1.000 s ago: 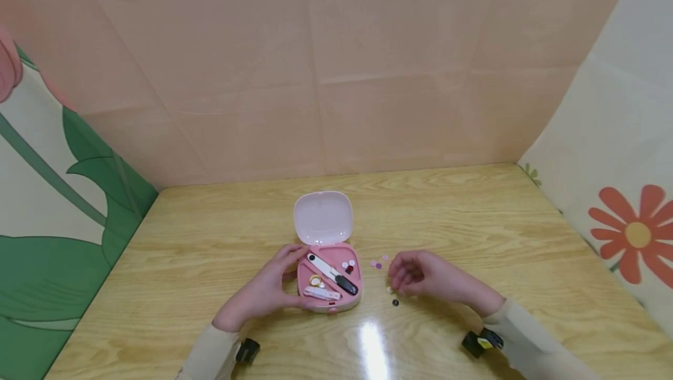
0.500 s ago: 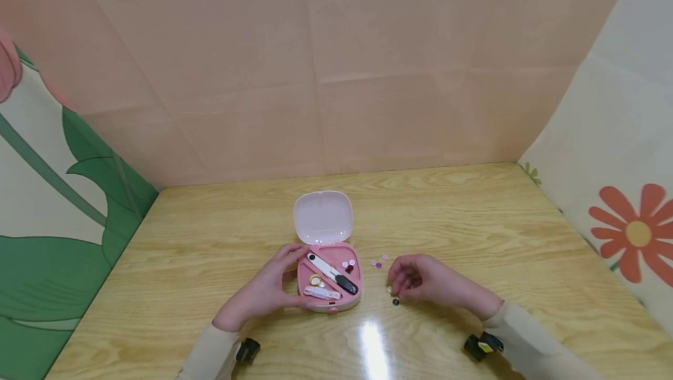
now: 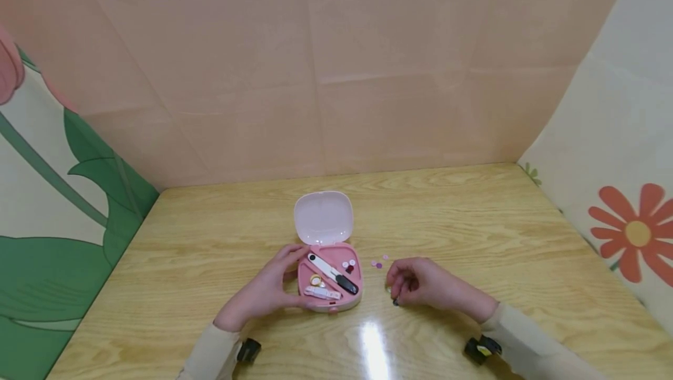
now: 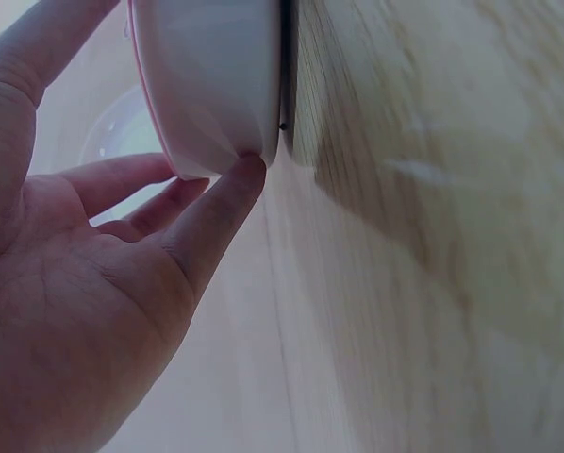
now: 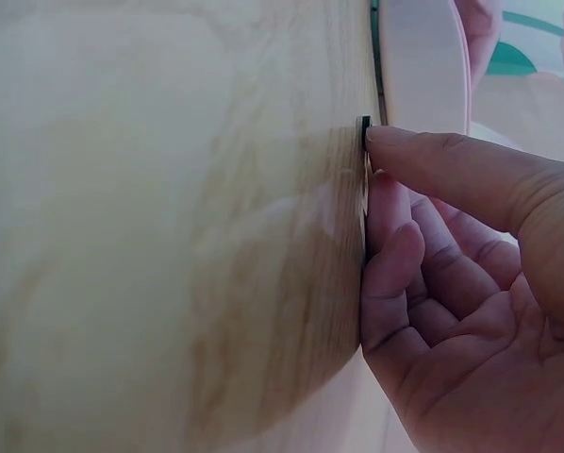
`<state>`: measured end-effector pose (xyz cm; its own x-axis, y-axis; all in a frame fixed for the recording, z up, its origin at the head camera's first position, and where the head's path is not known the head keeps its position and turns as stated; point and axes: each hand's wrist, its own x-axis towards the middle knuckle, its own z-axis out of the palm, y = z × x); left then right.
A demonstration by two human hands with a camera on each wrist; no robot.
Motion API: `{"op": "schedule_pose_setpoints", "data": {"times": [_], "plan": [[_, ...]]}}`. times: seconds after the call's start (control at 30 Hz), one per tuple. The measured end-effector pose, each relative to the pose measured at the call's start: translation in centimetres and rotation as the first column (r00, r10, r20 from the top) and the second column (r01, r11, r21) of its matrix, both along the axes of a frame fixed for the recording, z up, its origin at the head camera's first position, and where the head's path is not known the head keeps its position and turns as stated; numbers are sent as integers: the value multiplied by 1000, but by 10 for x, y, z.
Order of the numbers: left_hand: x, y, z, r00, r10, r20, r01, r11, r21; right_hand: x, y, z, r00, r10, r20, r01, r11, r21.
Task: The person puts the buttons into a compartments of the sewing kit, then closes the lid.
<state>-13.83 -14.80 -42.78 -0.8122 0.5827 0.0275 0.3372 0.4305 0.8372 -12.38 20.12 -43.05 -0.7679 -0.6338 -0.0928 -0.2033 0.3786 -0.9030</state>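
My left hand (image 3: 265, 295) holds the left side of a pink sewing box (image 3: 347, 306), thumb at the front corner, fingers at the back. In the left wrist view a fingertip presses its pale outer wall (image 4: 211, 85). The pale lid (image 3: 323, 216) stands open behind. Inside lie a white and black tool (image 3: 332, 273), a gold-rimmed ring (image 3: 315, 280), a white printed strip (image 3: 323, 293) and a few buttons (image 3: 349, 265). My right hand (image 3: 420, 283) rests low on the table, fingers curled. Its thumb touches a black button (image 5: 365, 130), which lies flat on the wood.
Several small pink and purple buttons (image 3: 379, 265) lie between the box and my right hand. A pale button (image 3: 389, 290) sits beside the right fingertips. The wooden table (image 3: 210, 222) ends at a beige backdrop (image 3: 315, 76).
My right hand has shifted slightly toward the front, and its thumb has come onto the black button, partly covering it. The left hand and the box have stayed in place.
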Motion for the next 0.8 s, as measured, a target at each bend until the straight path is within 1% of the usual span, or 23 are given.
{"op": "schedule_pose_setpoints", "data": {"times": [0.17, 0.27, 0.4, 0.57, 0.8], "plan": [[0, 0, 0, 1000, 3, -11, -3, 1000, -8, 0, 0, -2, 1000, 5, -3, -5, 1000, -7], [0, 0, 1, 999, 12, -32, -14, 999, -39, 0, 0, -2, 1000, 9, -1, -9, 1000, -4], [1, -1, 1, 999, 25, -40, -28, 997, -67, 0, 0, 0, 1000, 11, 7, -11, 1000, 4], [1, 0, 1, 999, 18, -38, -20, 998, -58, 1, 0, 1, 1000, 11, 13, -11, 1000, -2], [1, -1, 1, 999, 12, -41, -14, 999, -46, 1, -3, 1, 999, 22, -31, -21, 999, 26]]}}
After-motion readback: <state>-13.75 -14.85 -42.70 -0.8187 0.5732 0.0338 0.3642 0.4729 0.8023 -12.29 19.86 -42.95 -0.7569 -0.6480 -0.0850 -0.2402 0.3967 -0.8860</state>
